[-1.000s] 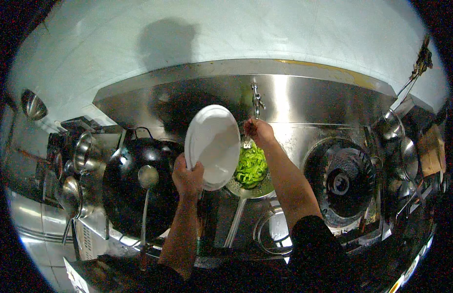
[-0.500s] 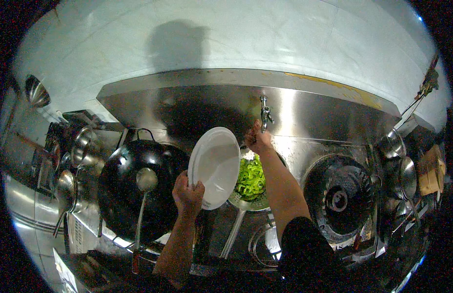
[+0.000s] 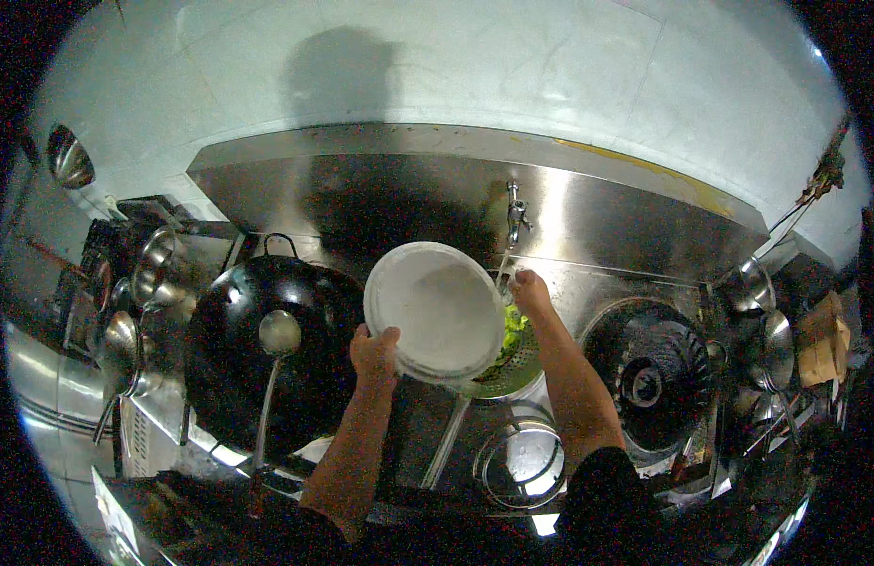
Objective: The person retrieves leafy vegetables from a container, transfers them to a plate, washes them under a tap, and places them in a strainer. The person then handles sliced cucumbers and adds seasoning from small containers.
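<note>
My left hand (image 3: 374,355) grips the lower rim of a white round plate (image 3: 437,311), tilted up over the stove. My right hand (image 3: 528,290) reaches past the plate's right edge and grips the spout of a metal tap (image 3: 515,215) on the steel back wall. Below the plate sits a metal strainer (image 3: 506,370) with green leafy vegetables (image 3: 513,332), partly hidden by the plate. Its long handle (image 3: 446,441) points toward me.
A black wok (image 3: 239,354) with a metal ladle (image 3: 275,338) stands at the left. An open burner ring (image 3: 649,377) is at the right, a round steel pot (image 3: 522,462) near the front edge. Ladles and bowls (image 3: 140,283) hang at far left, more utensils (image 3: 767,330) at far right.
The plate has swung right and now covers most of the green vegetables. My right hand stays at the tap. The view has shifted slightly.
</note>
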`<state>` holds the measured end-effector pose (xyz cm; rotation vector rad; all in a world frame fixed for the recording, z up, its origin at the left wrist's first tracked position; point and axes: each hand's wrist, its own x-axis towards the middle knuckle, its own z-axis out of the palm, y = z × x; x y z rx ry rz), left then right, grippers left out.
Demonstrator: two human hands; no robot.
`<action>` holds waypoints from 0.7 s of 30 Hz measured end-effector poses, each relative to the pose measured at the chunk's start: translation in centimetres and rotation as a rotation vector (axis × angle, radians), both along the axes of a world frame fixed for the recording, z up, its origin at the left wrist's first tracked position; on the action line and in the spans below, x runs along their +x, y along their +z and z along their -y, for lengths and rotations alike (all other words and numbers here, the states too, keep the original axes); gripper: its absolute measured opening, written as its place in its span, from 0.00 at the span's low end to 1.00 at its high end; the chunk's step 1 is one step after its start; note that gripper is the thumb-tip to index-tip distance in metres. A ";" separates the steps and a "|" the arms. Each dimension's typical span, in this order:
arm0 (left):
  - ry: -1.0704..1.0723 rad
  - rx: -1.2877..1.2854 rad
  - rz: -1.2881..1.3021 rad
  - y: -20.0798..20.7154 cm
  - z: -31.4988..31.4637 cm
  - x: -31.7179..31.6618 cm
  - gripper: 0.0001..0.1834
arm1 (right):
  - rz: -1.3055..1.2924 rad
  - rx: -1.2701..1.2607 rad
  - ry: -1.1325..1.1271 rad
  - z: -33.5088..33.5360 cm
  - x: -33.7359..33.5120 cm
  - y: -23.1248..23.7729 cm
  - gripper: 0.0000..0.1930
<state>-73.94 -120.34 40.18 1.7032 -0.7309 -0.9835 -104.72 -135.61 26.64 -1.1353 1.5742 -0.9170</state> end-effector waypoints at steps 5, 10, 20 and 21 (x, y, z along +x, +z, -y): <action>0.043 0.071 -0.506 -3.3 2.1 -4.6 0.21 | 0.270 0.111 0.142 -10.6 -4.9 1.5 0.21; -0.188 0.193 -0.535 -8.5 2.7 -8.1 0.30 | 0.505 0.098 0.027 -16.5 -7.7 0.9 0.20; -0.604 0.192 0.431 -12.5 4.7 -4.4 0.32 | -0.317 -0.282 -0.014 -15.5 -2.4 3.9 0.03; -0.457 0.277 0.245 -11.3 3.7 -3.6 0.31 | -0.270 -0.299 -0.010 -15.9 -2.0 3.9 0.03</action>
